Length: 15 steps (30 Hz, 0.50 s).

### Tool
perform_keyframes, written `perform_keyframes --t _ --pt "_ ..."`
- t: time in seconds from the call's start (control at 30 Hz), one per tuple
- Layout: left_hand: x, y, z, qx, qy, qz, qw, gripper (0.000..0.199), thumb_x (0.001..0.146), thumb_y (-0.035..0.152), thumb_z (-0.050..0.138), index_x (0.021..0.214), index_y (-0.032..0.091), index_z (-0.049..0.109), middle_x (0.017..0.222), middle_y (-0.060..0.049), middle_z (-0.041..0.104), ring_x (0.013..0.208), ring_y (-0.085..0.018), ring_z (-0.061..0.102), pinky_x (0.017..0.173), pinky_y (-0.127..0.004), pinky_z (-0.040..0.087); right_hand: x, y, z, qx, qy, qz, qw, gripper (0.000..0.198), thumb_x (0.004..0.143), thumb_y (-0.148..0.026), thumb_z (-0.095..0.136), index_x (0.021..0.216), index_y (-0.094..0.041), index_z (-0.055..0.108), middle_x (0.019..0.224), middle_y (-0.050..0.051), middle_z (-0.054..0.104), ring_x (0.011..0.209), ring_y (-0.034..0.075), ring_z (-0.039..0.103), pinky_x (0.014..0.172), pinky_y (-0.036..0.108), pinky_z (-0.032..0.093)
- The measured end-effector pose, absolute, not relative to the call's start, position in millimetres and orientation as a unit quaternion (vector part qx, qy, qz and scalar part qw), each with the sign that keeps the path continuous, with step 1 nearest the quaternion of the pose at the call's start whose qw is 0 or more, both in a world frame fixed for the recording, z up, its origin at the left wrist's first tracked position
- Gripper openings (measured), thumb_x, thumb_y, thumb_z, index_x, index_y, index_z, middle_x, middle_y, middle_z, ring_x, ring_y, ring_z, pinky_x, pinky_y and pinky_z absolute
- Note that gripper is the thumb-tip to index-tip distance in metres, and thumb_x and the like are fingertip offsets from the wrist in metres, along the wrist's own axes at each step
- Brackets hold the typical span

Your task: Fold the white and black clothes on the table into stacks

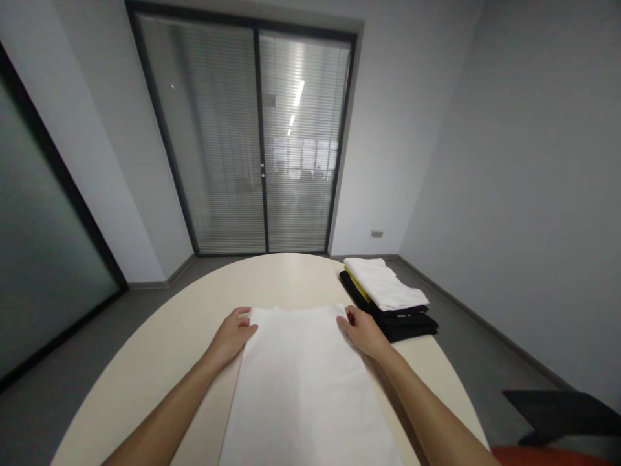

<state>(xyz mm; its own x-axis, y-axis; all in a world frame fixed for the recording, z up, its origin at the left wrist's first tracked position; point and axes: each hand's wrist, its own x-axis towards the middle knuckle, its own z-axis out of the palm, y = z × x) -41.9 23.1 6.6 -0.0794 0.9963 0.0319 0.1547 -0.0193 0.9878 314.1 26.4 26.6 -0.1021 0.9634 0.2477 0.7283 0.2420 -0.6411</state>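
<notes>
A long white piece of folded cloth (305,382) lies on the round table, its near part running out of view at the bottom. My left hand (234,333) pinches the cloth's far left corner between thumb and fingers. At the far right corner, my right hand (363,330) grips it the same way, thumb on top. The far edge between both hands is nearly straight. Just beyond my right hand sits a stack of folded clothes, with a white folded garment (385,285) on top, a yellow layer (358,285) beneath it and black garments (412,327) at the bottom.
The cream round table (169,356) curves away on both sides. A black chair armrest (563,411) and an orange seat (538,455) show at the lower right. Glass doors with blinds (242,142) stand behind the table, and a grey wall (533,194) rises on the right.
</notes>
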Motion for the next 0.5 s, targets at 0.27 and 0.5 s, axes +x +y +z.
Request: perform_keyframes --t 0.27,0.5 --pt "-48.4 27.8 19.0 0.531 0.500 0.556 0.399 0.059 0.069 0.046 0.077 0.116 0.019 0.055 0.092 -0.004 0.070 0.080 -0.020 0.070 0.073 -0.032 0.054 312.4 33.2 22.5 -0.548 -0.654 0.252 0.456 0.041 0.090 -0.055 0.049 0.105 -0.018 0.061 0.071 0.000 0.061 0.062 0.016 0.052 0.057 0.025 0.040" --pt "-40.0 38.1 -10.5 0.562 0.524 0.517 0.377 0.066 0.069 0.043 0.072 0.127 0.018 0.052 0.095 -0.007 0.071 0.077 -0.020 0.070 0.071 -0.032 0.055 318.4 48.9 -1.2 -0.575 -0.657 0.256 0.416 0.034 0.084 -0.043 0.053 0.099 -0.014 0.063 0.064 -0.001 0.056 0.057 0.013 0.049 0.051 0.023 0.035"
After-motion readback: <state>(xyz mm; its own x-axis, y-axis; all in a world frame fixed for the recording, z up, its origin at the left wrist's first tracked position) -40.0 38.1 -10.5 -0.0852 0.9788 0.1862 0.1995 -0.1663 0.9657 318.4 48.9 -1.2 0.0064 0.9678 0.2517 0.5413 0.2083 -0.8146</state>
